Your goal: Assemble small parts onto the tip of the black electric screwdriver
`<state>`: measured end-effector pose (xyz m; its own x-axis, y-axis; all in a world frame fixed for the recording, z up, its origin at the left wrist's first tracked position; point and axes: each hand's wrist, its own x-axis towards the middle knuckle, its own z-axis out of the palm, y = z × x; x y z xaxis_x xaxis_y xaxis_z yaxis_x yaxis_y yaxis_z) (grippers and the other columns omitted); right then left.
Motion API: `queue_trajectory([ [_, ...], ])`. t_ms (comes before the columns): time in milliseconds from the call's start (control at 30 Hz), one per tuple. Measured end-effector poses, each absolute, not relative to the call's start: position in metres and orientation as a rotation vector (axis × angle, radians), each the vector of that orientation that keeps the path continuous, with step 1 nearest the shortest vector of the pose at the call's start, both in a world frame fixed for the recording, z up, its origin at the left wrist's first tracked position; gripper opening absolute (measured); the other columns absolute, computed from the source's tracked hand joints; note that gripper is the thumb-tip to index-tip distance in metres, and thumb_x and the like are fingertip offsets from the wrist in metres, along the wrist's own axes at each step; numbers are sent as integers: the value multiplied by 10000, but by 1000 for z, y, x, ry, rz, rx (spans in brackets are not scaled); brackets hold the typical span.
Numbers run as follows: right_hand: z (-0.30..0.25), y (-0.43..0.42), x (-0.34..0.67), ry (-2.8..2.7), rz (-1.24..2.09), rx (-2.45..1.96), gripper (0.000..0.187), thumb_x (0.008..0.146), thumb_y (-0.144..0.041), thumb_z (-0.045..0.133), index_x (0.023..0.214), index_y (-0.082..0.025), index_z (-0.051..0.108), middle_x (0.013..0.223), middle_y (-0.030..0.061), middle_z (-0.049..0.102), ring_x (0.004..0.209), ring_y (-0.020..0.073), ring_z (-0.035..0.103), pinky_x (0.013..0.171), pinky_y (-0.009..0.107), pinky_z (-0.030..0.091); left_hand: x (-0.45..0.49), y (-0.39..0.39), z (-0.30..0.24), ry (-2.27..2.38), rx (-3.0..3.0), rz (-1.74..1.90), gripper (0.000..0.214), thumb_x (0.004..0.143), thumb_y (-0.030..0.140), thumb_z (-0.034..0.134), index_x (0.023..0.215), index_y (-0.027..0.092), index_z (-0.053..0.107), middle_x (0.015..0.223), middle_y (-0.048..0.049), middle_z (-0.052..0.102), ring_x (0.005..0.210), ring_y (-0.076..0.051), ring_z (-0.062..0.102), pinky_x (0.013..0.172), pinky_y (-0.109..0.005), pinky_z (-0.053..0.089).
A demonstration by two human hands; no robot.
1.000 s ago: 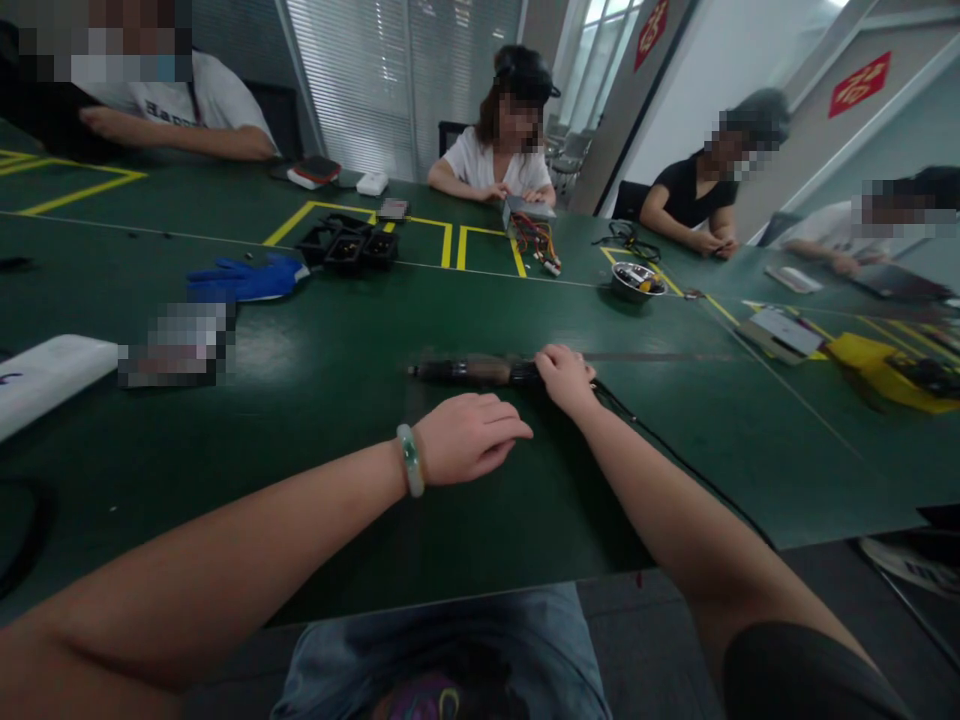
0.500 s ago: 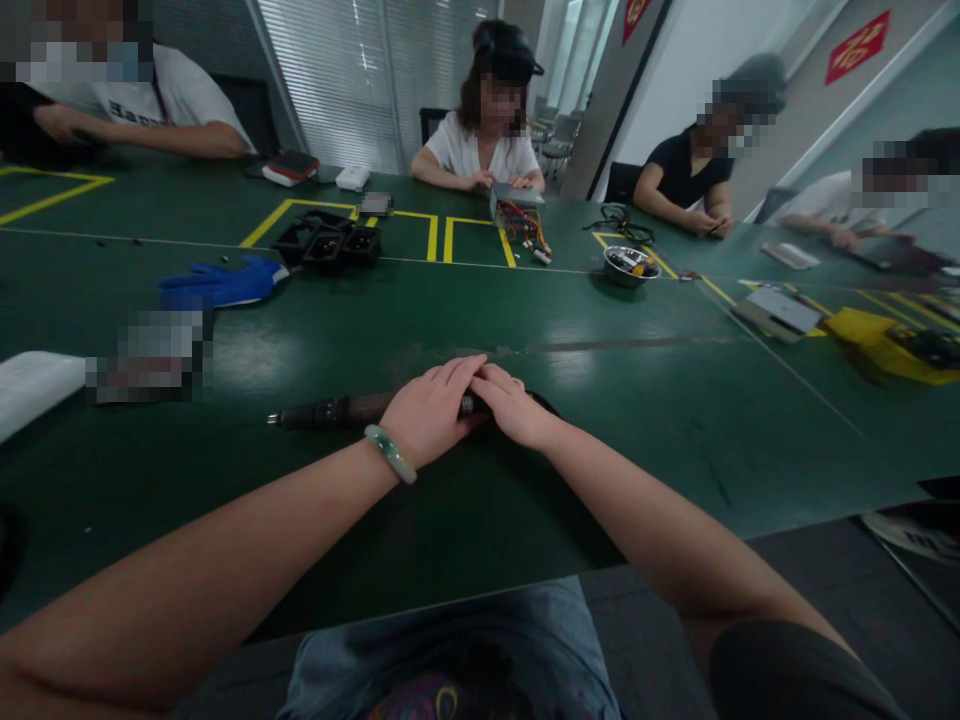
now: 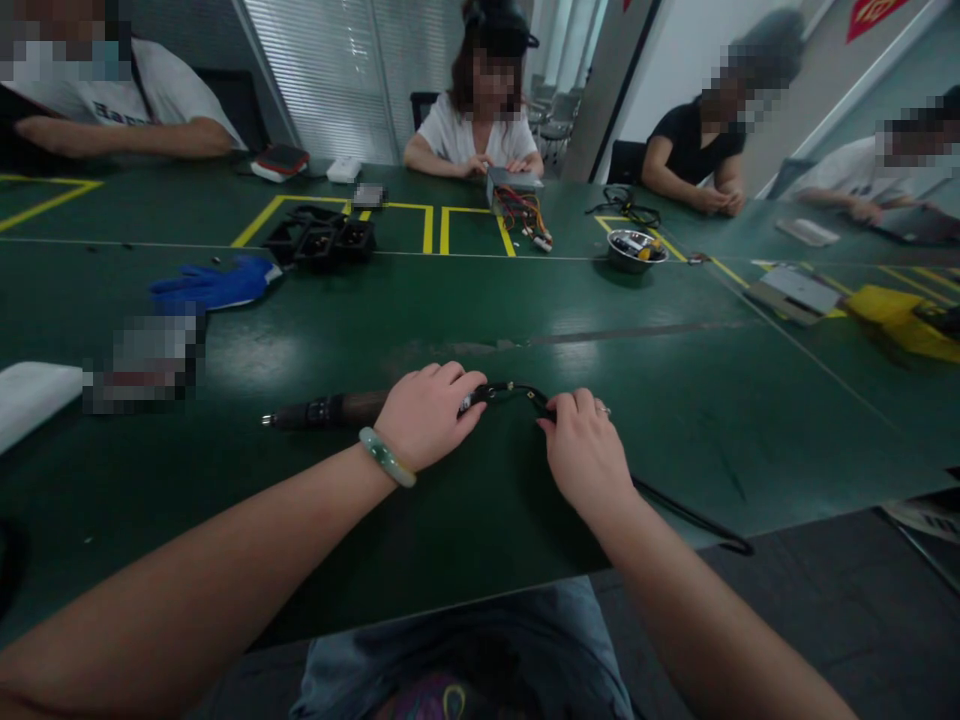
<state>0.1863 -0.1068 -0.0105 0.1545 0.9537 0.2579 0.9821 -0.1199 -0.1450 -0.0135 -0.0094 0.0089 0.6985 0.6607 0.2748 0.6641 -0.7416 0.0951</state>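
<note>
A black and brown electric screwdriver [image 3: 330, 412] lies on the green table with its bit pointing left. My left hand [image 3: 429, 412], with a green bangle at the wrist, is wrapped over the screwdriver's rear part. From that end a black cable [image 3: 679, 505] runs right and drops over the table's front edge. My right hand [image 3: 589, 445], wearing a ring, has its fingers closed on the cable a short way from the tool. Its palm side is hidden.
At the left lie a blue glove [image 3: 214, 285], a blurred flat item [image 3: 154, 350] and a white object [image 3: 37, 395]. Farther back are black parts [image 3: 322, 238], a metal bowl [image 3: 636, 255] of small items and a grey box with wires [image 3: 514, 185]. Several people sit opposite.
My right hand has left its place against my left hand and moved right and nearer, onto the cable. More cable now shows. My left hand stays on the screwdriver.
</note>
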Motion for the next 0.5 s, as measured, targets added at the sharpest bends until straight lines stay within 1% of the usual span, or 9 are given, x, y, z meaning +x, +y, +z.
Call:
queue_trajectory([
  [100, -18, -100, 192, -1904, -158, -2096, 79, 924, -225, 499, 951, -172, 550, 968, 132, 510, 881, 274, 514, 767, 429, 463, -15, -11, 12, -1115, -2883, -428, 292, 934, 398, 469, 1156, 258, 596, 1030, -59, 614, 902, -216, 589, 759, -344, 471],
  [167, -20, -93, 197, -1972, -175, -2053, 109, 938, -207, 458, 928, -160, 555, 968, 137, 510, 895, 273, 507, 790, 430, 454, -17, -11, 14, -1122, -2880, -408, 290, 931, 410, 462, 1135, 259, 603, 1004, -56, 608, 875, -211, 589, 728, -334, 470],
  [267, -19, -84, 209, -2126, -133, -1884, 150, 955, -193, 420, 945, -157, 565, 982, 125, 519, 917, 254, 507, 839, 416, 440, -20, -10, 17, -1142, -2878, -377, 278, 913, 425, 478, 1079, 248, 615, 960, -54, 601, 833, -208, 589, 674, -322, 463],
  [400, -15, -69, 236, -2247, -6, -1612, 148, 965, -210, 416, 973, -175, 559, 1000, 88, 546, 933, 206, 519, 884, 362, 423, -22, -6, 18, -1120, -2897, -378, 247, 892, 406, 504, 1024, 228, 614, 933, -54, 589, 832, -210, 583, 671, -325, 465],
  [500, -13, -48, 258, -2289, -24, -1521, 149, 958, -216, 418, 981, -171, 558, 987, 85, 573, 928, 196, 527, 877, 340, 417, -22, -3, 18, -1065, -2933, -379, 226, 881, 383, 511, 1005, 217, 604, 940, -54, 583, 851, -207, 575, 682, -322, 467],
])
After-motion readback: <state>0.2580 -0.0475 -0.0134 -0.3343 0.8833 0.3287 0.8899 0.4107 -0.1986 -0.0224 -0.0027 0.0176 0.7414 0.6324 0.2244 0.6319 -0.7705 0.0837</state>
